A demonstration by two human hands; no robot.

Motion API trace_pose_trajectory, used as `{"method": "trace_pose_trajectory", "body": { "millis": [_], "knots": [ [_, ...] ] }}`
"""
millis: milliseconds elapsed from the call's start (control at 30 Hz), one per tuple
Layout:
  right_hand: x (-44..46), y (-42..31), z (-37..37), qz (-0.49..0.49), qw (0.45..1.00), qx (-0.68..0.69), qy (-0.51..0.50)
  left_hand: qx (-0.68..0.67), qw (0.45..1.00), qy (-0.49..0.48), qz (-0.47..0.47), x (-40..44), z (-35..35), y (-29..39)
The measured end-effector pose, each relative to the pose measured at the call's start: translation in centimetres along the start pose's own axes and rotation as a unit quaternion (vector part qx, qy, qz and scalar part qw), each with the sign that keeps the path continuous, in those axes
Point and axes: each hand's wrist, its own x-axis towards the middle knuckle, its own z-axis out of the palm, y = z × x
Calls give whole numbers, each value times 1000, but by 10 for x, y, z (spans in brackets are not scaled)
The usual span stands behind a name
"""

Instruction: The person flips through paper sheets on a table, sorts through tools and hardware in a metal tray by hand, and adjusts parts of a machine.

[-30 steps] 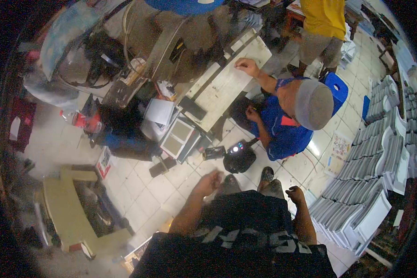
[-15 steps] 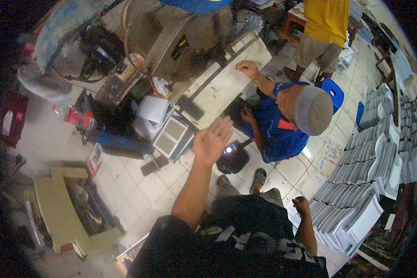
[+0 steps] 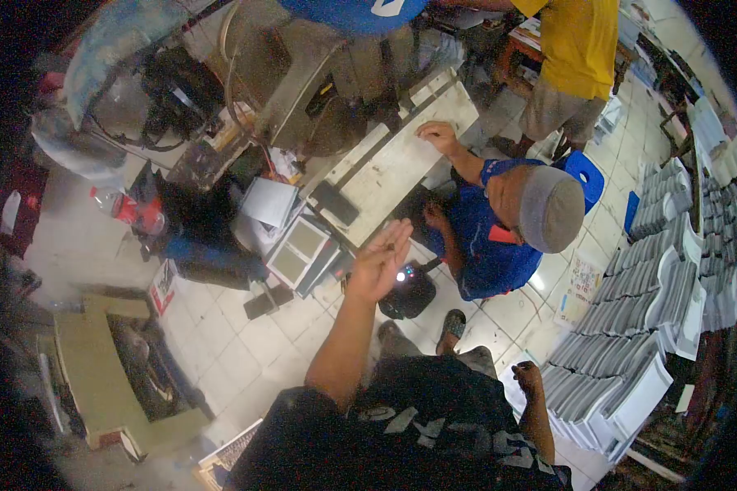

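1. Raised since one second ago: left hand (image 3: 377,270), from low by the knee up to near the lower end of the long pale surface (image 3: 409,168), with palm opened out along the way. Also come into sight since then: a forearm at the top edge, beside the person in the yellow top (image 3: 580,49).
2. Light tiled floor (image 3: 250,352) underneath everything, smudged in places.
3. Long rows of paper stacks (image 3: 595,344) down the right side, packed close, with right hand (image 3: 527,376) nearest to them; cannot tell about contact.
4. Pale surface set at a slant ahead, with a dark block (image 3: 336,204) at its near end.
5. Seated alongside it: co-worker in blue (image 3: 487,254) with a grey-brown cap, one hand resting on the surface, the other low near the lap.
6. Beige frame (image 3: 102,368) at lower left, well apart from both hands.
7. Black object (image 3: 409,299) with a bright light, on the floor just beyond the feet, nearest to left hand in view.
8. Left fingers (image 3: 399,239) stretched out, close side by side, palm free. Right fingers curled; cannot tell about any grip inside them.
9. Red-labelled bottle (image 3: 131,211) at far left, tipped over.
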Motion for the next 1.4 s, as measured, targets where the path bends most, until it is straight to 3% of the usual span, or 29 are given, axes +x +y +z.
{"method": "trace_pose_trajectory", "body": {
  "millis": [267, 533, 633, 867, 933, 1400],
  "knots": [
    [4, -8, 6, 1, 999, 54, -5, 42, 999, 16, -21, -8, -4, 1],
    [4, -8, 10, -32, 998, 48, -7, 287, 956, 51, 36, -19, -6, -1],
    [2, -13, 12, -22, 999, 39, -7, 319, 946, 48, 36, -21, -11, -1],
    [-1, -22, 18, -3, 1000, 25, 5, 216, 975, 37, 21, -27, -32, -9],
    [-3, -22, 19, 0, 1000, 26, 6, 202, 977, 62, -23, -28, -28, -8],
    [5, -12, 24, -14, 1000, 23, -8, 208, 967, 144, -5, -54, -56, -7]
  ]
}}
